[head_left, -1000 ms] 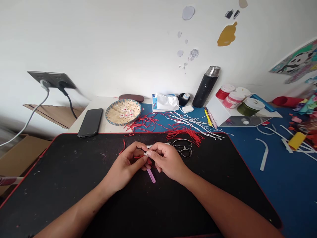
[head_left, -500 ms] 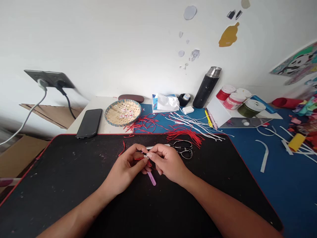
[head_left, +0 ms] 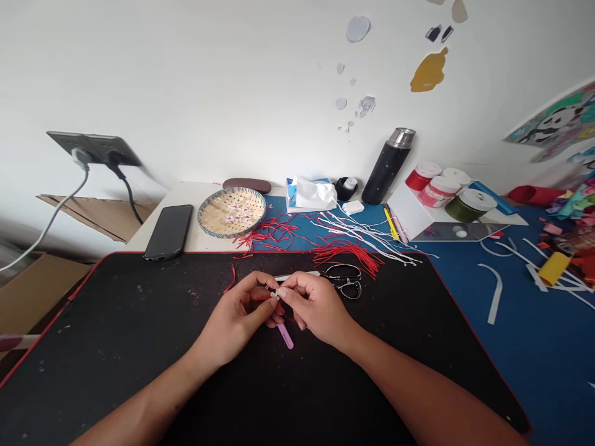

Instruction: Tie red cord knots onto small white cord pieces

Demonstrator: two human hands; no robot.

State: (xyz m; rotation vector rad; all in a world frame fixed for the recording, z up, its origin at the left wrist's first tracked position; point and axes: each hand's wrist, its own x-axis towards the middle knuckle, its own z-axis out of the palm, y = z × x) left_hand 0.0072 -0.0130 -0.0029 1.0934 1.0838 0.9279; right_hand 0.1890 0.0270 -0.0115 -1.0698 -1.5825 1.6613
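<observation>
Both my hands meet over the black mat, fingertips almost touching. My left hand pinches a small white knotted cord with a red cord beside it. From the other side, my right hand grips the white cord between thumb and forefinger. Below the fingers a purple handle sticks out; its upper end is hidden behind my left hand. Scissors with black handles lie just behind my right hand, their blades partly covered by it.
Cut red cords and white cords lie behind the hands. Further back are a woven basket holding small red and white pieces, a tissue box, and a black flask. A phone rests at the left.
The hands hold nearly the same pose around the white cord, with only a slight shift of the fingers. The camera view has tilted a little.
</observation>
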